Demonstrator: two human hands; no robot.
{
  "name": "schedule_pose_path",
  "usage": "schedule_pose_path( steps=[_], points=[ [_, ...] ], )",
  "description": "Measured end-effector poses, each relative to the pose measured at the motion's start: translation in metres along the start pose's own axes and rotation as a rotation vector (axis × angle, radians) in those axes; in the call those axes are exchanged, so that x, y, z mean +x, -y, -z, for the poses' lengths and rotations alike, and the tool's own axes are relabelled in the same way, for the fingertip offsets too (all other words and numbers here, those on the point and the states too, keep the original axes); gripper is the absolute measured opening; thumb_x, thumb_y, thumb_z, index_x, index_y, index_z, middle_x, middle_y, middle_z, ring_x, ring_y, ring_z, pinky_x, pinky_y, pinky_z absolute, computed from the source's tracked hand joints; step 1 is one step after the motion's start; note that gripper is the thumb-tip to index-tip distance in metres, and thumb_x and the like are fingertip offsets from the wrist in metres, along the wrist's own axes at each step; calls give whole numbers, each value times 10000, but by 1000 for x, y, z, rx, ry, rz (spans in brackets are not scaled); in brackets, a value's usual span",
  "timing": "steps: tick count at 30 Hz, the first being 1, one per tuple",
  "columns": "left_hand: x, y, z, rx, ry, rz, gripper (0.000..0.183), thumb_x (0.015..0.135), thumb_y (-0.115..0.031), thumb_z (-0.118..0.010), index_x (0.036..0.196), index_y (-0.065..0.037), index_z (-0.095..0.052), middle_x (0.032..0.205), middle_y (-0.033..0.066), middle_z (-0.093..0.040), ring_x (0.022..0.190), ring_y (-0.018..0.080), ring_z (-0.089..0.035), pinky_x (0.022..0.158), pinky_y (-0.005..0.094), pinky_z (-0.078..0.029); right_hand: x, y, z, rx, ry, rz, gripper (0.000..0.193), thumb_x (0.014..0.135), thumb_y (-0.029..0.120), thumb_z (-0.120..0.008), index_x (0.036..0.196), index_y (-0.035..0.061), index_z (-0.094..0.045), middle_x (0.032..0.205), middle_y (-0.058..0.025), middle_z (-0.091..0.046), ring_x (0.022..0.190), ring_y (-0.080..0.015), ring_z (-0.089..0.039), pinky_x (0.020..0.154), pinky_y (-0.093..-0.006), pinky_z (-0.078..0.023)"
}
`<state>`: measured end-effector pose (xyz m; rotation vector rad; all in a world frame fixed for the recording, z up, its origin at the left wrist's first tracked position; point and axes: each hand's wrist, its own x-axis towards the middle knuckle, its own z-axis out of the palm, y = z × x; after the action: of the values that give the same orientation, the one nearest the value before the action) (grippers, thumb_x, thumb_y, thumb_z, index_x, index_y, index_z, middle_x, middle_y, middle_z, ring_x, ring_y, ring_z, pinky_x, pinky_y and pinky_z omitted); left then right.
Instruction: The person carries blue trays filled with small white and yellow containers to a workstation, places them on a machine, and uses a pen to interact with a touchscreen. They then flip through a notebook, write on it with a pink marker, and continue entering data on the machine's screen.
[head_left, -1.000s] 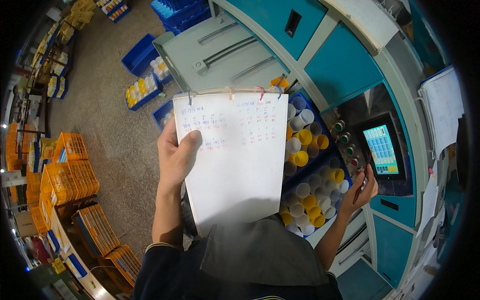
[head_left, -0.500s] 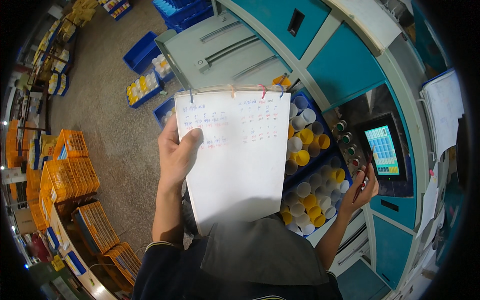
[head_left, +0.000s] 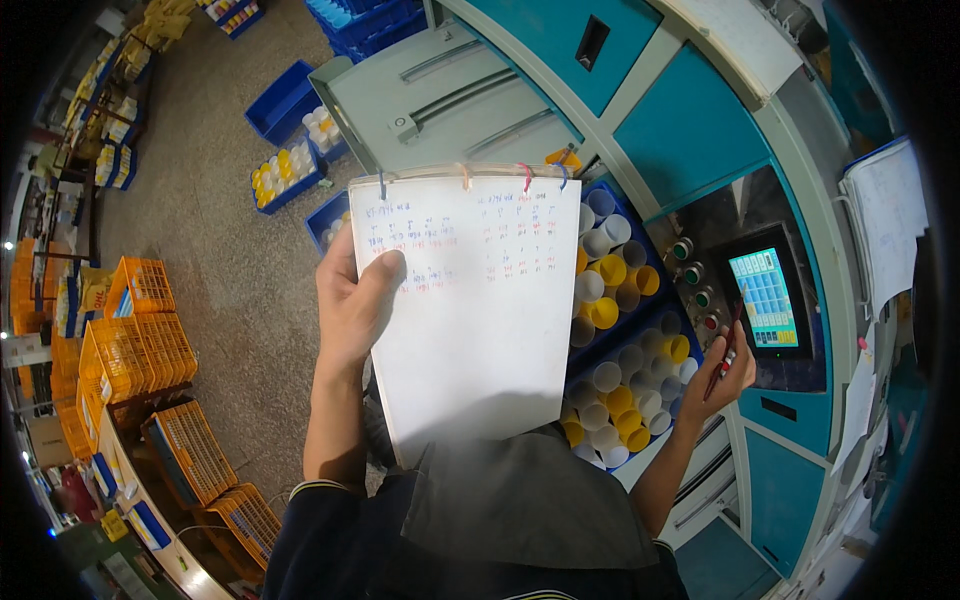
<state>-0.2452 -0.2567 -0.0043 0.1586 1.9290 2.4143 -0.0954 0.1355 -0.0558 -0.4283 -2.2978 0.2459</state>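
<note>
My left hand [head_left: 358,295] grips the left edge of a white sheaf of papers [head_left: 480,350], thumb on top. Coloured ties bind the sheaf along its far edge, and blue and red handwriting covers its upper part. On the right, my right hand [head_left: 722,372] is closed around a slim dark red pen [head_left: 728,362]. The pen's upper end reaches the lower left border of a lit touchscreen [head_left: 765,295] on a teal machine; whether it touches the glass I cannot tell.
Round buttons [head_left: 693,272] line the panel left of the screen. Blue crates hold white and yellow cylinders [head_left: 620,400] between the papers and the machine. A pale machine table [head_left: 450,100] stands ahead. Orange baskets [head_left: 140,355] are stacked at left; another blue crate [head_left: 283,103] sits on the floor.
The papers have shifted very slightly away from me. My right hand remains beside the screen with the pen, nearly unmoved.
</note>
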Motion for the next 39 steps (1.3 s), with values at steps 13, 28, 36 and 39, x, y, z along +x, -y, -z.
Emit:
schedule_pose_path(
  steps=[13,28,36,39],
  points=[
    [-1,0,-2,31,-44,30,439,891,-5,-546,1323,54,-492,1150,103,-641,991,129,-613,865,263,-483,1,0,-2,8,-1,11,296,971,201,-581,1228,61,-626,1007,-70,-728,992,-191,-583,967,-424,-306],
    [0,2,-1,32,-36,21,430,912,-36,-580,1323,53,-493,1161,110,-641,1007,138,-617,871,277,-490,-1,-3,-1,-28,14,-16,302,983,216,-553,1224,49,-626,1001,-75,-728,990,-195,-596,990,-434,-292],
    [-1,2,-1,17,-26,15,427,912,-43,-585,1318,56,-497,1150,112,-648,1007,144,-623,874,280,-491,-1,-2,0,-35,22,-21,301,983,209,-554,1227,47,-624,1006,-76,-725,999,-200,-593,998,-430,-289],
    [-1,2,-1,8,-27,12,427,912,-49,-590,1315,58,-499,1151,114,-648,1010,145,-620,877,280,-489,-2,-1,0,-21,26,-28,300,979,202,-562,1229,48,-623,1011,-77,-723,1005,-199,-589,997,-423,-292]
  ],
)
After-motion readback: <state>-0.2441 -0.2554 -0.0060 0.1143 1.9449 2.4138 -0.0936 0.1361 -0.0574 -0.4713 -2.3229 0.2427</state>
